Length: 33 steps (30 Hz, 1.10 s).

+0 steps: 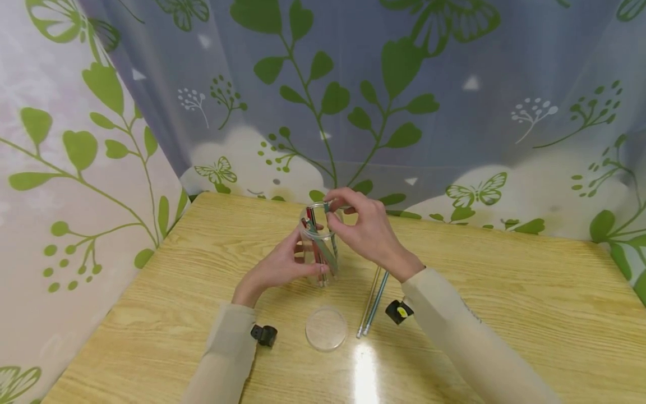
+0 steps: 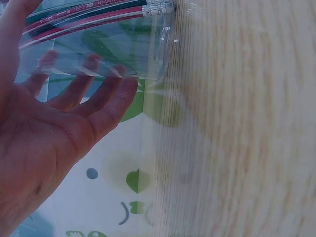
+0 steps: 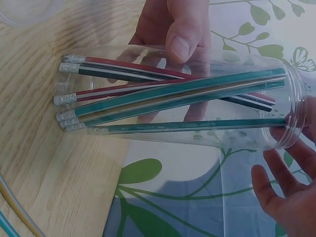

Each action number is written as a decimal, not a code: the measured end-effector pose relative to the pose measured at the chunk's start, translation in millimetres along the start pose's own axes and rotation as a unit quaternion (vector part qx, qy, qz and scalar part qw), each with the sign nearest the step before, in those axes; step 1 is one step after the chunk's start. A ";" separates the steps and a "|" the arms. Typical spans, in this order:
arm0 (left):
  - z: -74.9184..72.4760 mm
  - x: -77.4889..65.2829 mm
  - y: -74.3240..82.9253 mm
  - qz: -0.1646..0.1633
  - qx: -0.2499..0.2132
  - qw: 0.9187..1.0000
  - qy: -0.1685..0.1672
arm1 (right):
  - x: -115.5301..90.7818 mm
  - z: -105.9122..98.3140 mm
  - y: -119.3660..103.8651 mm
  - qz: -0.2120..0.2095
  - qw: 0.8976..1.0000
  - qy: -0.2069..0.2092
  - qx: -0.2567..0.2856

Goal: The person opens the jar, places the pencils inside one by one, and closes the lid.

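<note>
A clear plastic jar (image 1: 307, 264) stands on the table, holding several red, dark, gold and teal pencils (image 3: 173, 94) with their eraser ends down. My left hand (image 1: 276, 264) grips the jar around its side, thumb in front and fingers behind. At the jar's mouth, my right hand (image 1: 365, 227) pinches the upper end of a teal pencil (image 3: 197, 126). Most of that pencil is inside the jar, along the wall. In the left wrist view, the left fingers (image 2: 111, 98) show against the clear wall.
A round clear lid (image 1: 326, 329) lies on the wooden table (image 1: 479, 280) in front of the jar. Two loose pencils (image 1: 375, 303), one gold and one teal, lie to its right. Behind the table hangs a leaf-patterned curtain (image 1: 348, 134).
</note>
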<state>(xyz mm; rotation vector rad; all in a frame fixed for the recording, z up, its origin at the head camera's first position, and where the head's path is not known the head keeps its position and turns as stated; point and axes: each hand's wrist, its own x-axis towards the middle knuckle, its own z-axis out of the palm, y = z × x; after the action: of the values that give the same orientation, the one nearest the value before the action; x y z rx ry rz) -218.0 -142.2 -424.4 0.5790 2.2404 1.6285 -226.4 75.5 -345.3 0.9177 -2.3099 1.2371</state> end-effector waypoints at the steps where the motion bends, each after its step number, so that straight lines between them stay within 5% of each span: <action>1: 0.1 -0.3 0.0 -0.001 -0.001 1.000 0.000 | 0.0 -0.1 -0.2 0.001 1.000 -0.001 -0.001; 15: 0.6 -0.8 0.9 0.005 -0.004 1.000 0.001 | 0.2 -1.6 -2.5 0.008 0.998 -0.043 -0.033; 25: 1.1 -0.6 0.0 0.005 -0.003 1.000 0.000 | -3.4 -3.1 -0.5 0.021 0.999 -0.039 0.006; 33: 0.2 -0.1 1.6 0.003 -0.004 1.000 0.001 | -9.4 -9.4 1.4 -0.007 0.998 -0.048 0.027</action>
<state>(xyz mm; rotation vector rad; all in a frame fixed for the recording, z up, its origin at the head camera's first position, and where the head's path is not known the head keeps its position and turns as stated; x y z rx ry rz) -217.5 -141.7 -422.9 0.5826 2.2335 1.6412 -220.5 87.3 -346.4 1.0314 -2.3497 1.2808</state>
